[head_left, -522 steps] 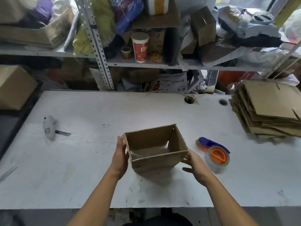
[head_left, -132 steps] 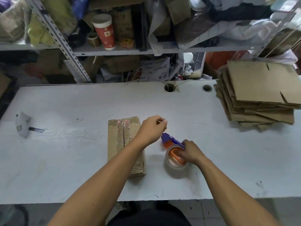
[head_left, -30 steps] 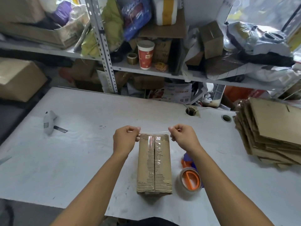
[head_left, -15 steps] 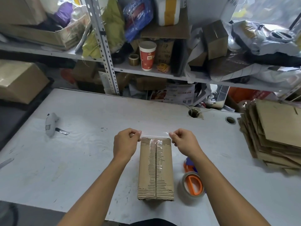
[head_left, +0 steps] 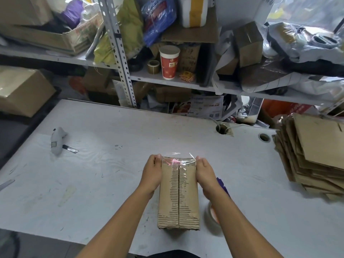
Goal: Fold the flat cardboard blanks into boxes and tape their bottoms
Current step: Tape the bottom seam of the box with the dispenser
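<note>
Head view | box lies bottom-up on desk, between both hands | left hand and right hand are pressed flat on its sides over tape ends | tape is best rubbed down firmly, wrinkles smoothed away from the seam

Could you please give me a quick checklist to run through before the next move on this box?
1. Box lies bottom up on the table: ok.
2. Flaps meet along the centre seam: ok.
3. Tape strip laid across the far end: ok.
4. Left hand and right hand press the strip's ends down the sides: ok.
5. Near end of the seam taped: cannot tell.
6. Tape roll within reach, beside the box: ok.
</note>
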